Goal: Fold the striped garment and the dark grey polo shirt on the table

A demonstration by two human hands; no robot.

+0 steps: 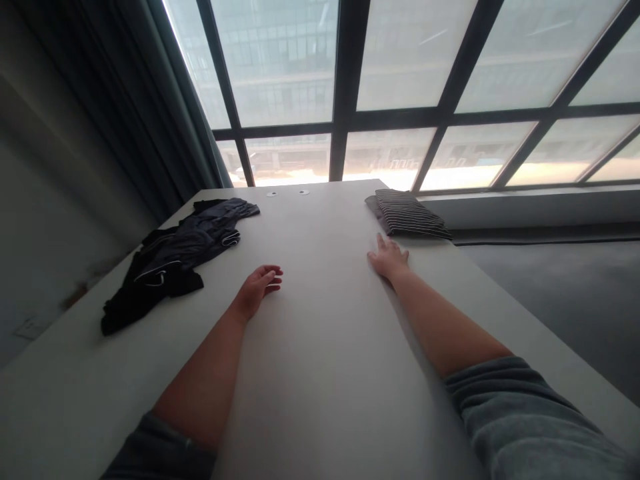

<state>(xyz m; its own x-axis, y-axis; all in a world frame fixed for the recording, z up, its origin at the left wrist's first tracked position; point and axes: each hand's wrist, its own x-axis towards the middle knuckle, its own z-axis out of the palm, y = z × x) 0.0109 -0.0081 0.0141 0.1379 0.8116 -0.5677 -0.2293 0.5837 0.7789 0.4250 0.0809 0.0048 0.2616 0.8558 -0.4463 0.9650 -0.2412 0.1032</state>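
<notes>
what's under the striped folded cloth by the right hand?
Plain grey fabric shows along the left edge of the striped cloth, above the white table. Can't tell if it's a separate piece. Anything farther under is covered.

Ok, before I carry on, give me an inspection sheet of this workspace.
Surface: white table; two small round fittings near its far edge.
Job's things: crumpled dark clothes on the left; folded striped fabric far right.
Clutter: nothing seen.
Hands: left hand loosely curled, holding nothing; right hand spread, close to the striped fabric, contact unclear.
Cables: nothing seen.
Surroundings: framed window ahead, dark curtain on the left.
</notes>
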